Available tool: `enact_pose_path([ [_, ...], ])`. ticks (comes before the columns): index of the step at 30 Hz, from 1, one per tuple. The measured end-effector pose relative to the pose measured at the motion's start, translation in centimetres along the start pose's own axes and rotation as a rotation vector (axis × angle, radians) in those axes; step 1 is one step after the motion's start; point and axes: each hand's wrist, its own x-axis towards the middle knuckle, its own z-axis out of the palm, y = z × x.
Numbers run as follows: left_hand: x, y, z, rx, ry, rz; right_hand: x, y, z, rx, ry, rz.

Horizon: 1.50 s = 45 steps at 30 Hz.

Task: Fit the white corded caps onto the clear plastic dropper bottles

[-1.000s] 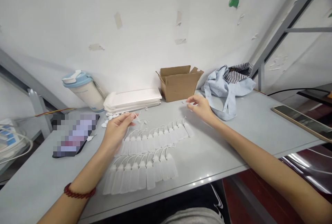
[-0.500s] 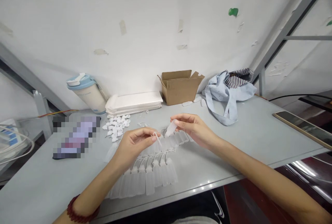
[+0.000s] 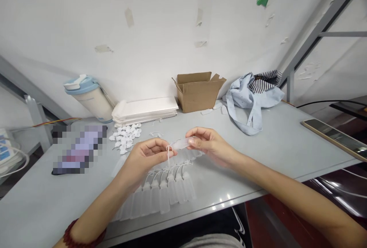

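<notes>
Between thumb and fingers, my left hand [image 3: 147, 155] pinches a thin white strap [image 3: 168, 158] that curls into a loop. My right hand [image 3: 209, 144] grips the far end of a small translucent plastic sleeve [image 3: 182, 143], held nearly level. The sleeve's other end meets my left fingertips at the strap; whether the strap passes through it I cannot tell. Below my hands lies a front row of similar translucent sleeves [image 3: 164, 200] with curved straps at their tops. Another row behind is partly hidden by my hands. Small white plastic pieces [image 3: 126, 137] are heaped beyond my left hand.
Along the wall stand a blue-lidded tumbler [image 3: 96, 102], a stack of white envelopes [image 3: 146, 111], an open cardboard box [image 3: 197, 97] and a light blue cloth bag [image 3: 243, 100]. A blurred-out phone-like object [image 3: 82, 150] lies left, a phone [image 3: 336, 139] at the right edge.
My right hand has tilted the sleeve from steep to nearly level and brought its end against my left fingertips. The strap in my left hand now curls into a loop. The view has shifted slightly.
</notes>
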Motion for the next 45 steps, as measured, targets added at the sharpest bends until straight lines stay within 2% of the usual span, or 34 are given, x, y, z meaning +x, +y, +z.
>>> enact_pose_path([
  [9,-0.1,0.5,-0.3,-0.056,-0.125,-0.127,-0.2,0.3,0.4,-0.085,-0.067,0.026],
  [14,-0.2,0.8,-0.4,-0.136,-0.23,-0.193,-0.6,0.0,0.8,-0.163,-0.201,0.034],
  [17,-0.3,0.9,-0.5,-0.187,-0.276,-0.227,-1.0,-0.1,1.1,-0.237,-0.246,-0.005],
  [20,-0.3,0.8,-0.5,-0.212,-0.288,-0.25,-1.3,0.0,1.4,-0.371,-0.235,-0.081],
  [24,-0.2,0.5,-0.5,-0.21,-0.268,-0.229,-1.7,0.0,1.6,-0.507,-0.214,-0.176],
  [28,-0.2,0.2,-0.3,-0.141,-0.204,-0.159,-1.8,-0.1,1.7,-0.55,-0.17,-0.217],
  [34,-0.1,-0.1,0.1,-0.04,-0.072,-0.023,-1.7,-0.3,1.8,-0.487,-0.153,-0.146],
  [40,-0.1,-0.2,0.4,0.049,-0.032,0.083,-1.7,-0.1,1.8,-0.429,-0.185,-0.144],
  [45,-0.4,0.0,0.6,0.12,-0.009,0.109,-1.7,-0.1,1.7,-0.43,-0.188,-0.171],
])
